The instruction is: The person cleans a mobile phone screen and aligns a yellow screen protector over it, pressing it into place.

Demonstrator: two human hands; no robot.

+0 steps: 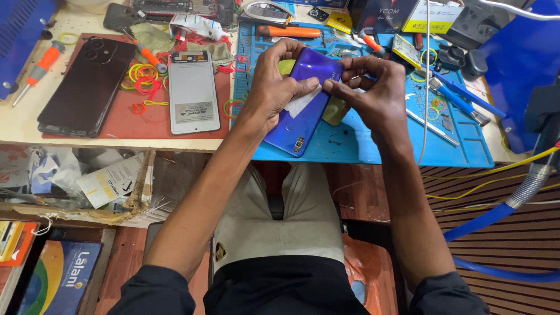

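purple phone back (303,105) rests over the blue mat (361,143) while your left hand (271,87) and right hand (376,93) fingers pinch its white strip (302,102).

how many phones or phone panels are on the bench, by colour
glossy blue-purple phone back, held by left hand and right hand: 1
dark maroon phone on the red mat: 1
silver-grey phone panel: 1
total: 3
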